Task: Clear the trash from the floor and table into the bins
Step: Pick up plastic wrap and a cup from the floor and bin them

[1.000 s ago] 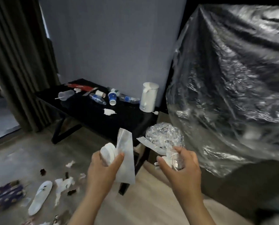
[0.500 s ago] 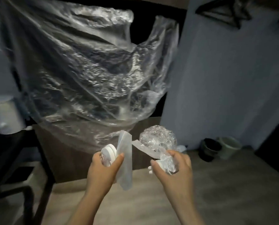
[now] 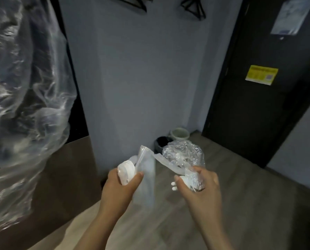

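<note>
- You have two hands low centre: left hand (image 3: 118,189), right hand (image 3: 202,190).
- You face two bins mid-frame: black bin (image 3: 161,143), pale bin (image 3: 179,132).
- Two hangers at top: left hanger (image 3: 143,10), right hanger (image 3: 191,11).
- Two notices upper right: yellow notice (image 3: 261,74), white notice (image 3: 285,15).

Dim indoor view, soft and wide-angle.
The light is weak, cool and even: the grey wall (image 3: 141,78) is flatly lit, while the door (image 3: 258,114) goes nearly black. White glare streaks the hanging plastic sheet (image 3: 24,91) and the crumpled plastic (image 3: 183,152) gripped by the right hand (image 3: 199,188). Straight lines bow towards the edges. The bag (image 3: 145,177) held in the left hand (image 3: 119,188) is smeared with motion blur.
</note>
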Action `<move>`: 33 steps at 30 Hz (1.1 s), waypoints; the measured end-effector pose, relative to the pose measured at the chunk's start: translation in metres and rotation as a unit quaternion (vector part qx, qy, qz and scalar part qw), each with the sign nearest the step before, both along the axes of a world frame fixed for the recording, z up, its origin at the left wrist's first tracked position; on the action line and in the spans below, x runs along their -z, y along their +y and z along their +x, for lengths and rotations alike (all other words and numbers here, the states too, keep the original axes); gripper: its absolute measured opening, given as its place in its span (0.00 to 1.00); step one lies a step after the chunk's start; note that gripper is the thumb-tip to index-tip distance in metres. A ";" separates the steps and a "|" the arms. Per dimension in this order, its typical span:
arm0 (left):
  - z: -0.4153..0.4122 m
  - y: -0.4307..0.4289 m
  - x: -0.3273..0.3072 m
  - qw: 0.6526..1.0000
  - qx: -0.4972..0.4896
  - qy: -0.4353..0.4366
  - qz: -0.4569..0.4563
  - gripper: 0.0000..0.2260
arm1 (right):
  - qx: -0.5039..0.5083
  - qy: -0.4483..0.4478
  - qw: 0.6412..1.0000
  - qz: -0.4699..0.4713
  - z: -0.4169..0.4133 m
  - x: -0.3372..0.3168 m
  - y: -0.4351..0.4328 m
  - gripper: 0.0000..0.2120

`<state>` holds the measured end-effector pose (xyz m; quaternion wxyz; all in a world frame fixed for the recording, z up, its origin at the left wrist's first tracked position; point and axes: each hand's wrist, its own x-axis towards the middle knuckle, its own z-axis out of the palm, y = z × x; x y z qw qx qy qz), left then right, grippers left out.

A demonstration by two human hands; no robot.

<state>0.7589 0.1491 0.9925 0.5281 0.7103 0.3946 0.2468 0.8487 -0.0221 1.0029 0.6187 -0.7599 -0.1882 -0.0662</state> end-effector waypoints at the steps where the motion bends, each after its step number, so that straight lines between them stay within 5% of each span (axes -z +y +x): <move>1: 0.016 0.007 0.004 1.000 0.007 -0.004 0.003 0.23 | 0.007 0.003 1.000 0.001 0.013 0.003 0.004 0.19; 8: 0.125 0.088 0.015 0.998 0.068 -0.002 0.001 0.31 | 0.051 -0.003 0.999 -0.016 0.103 0.008 0.070 0.19; 14: 0.211 0.155 0.010 0.994 0.110 -0.001 -0.004 0.18 | 0.103 0.005 0.994 -0.026 0.176 0.001 0.127 0.18; 25: 0.387 0.204 0.044 0.992 0.118 0.030 -0.033 0.27 | 0.153 0.046 0.985 -0.057 0.358 0.034 0.165 0.19; 33: 0.544 0.211 0.037 0.993 0.108 0.042 0.004 0.23 | 0.120 0.028 0.990 -0.062 0.523 0.033 0.180 0.19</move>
